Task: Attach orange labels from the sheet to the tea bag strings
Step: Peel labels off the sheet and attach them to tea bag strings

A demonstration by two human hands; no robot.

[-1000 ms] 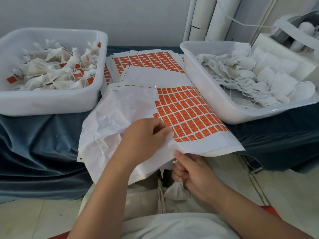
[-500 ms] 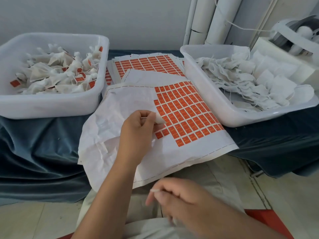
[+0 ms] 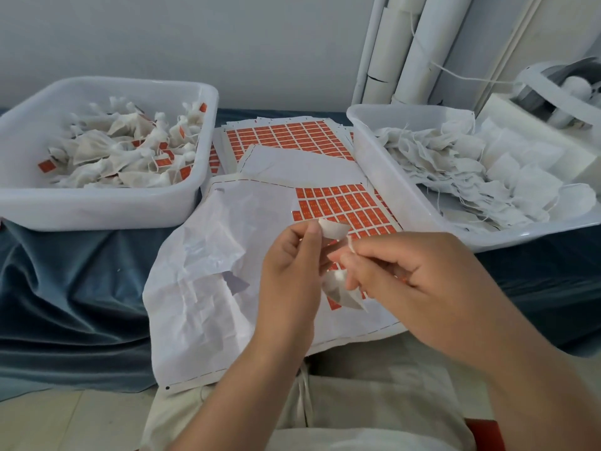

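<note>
Nearest: lap point(image 3: 374, 388) in pale trousers, seated person, both bare hands raised over the front edge of the worktop point(image 3: 65, 288), which is draped in blue cloth. Left hand point(image 3: 292, 271) is pinching a single peeled label point(image 3: 333, 229) between thumb and forefinger, remaining fingers point(image 3: 286, 252) curling loosely; label is curling with its white side showing. Right hand point(image 3: 419, 281) is closing thumb and fingers on the string point(image 3: 352, 245) just beside the label; the string itself is blurred. A white tea bag point(image 3: 341, 289) is hanging under that grip, between the two hands. Beneath them the label sheet point(image 3: 211, 271) is lying crumpled and overhanging the worktop edge, the left part stripped bare, rows of orange labels point(image 3: 341, 206) remaining on the right part. Left of the sheet, a white tub point(image 3: 97, 206) is holding tea bags with orange tags. To the right, a second white tub point(image 3: 409, 209) is holding plain white bags with loose strings. Behind, between the tubs, a stack of full orange sheets point(image 3: 286, 138) is lying flat. Farthest: white tubes point(image 3: 406, 43) leaning against the wall.
</note>
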